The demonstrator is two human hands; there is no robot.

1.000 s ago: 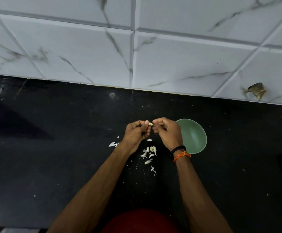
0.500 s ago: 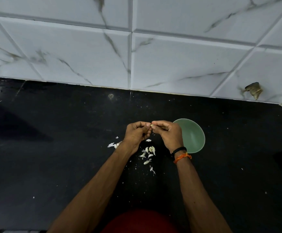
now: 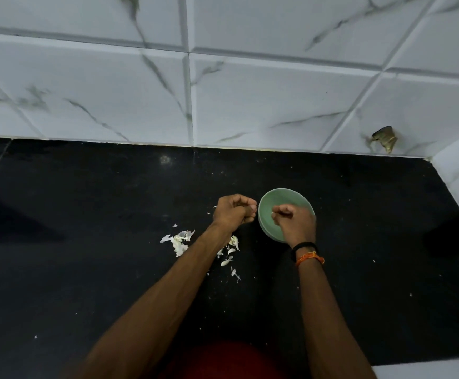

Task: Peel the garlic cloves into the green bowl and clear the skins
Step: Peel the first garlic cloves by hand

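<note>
The left hand (image 3: pixel 235 213) is curled just left of the green bowl (image 3: pixel 283 199), fingertips together; I cannot tell whether it pinches a skin. I read no brand, label or writing anywhere. Loose garlic skins (image 3: pixel 180 242) lie on the black worktop (image 3: pixel 86 242) below and left of that hand, with several garlic cloves (image 3: pixel 231 251) beside the forearm, their long axes running mostly toward the wall. The bowl stands upright, mouth up. The right hand (image 3: pixel 295 222) is curled over the bowl; I cannot tell whether it holds anything. Half a second ago both hands met left of the bowl; they have since separated.
</note>
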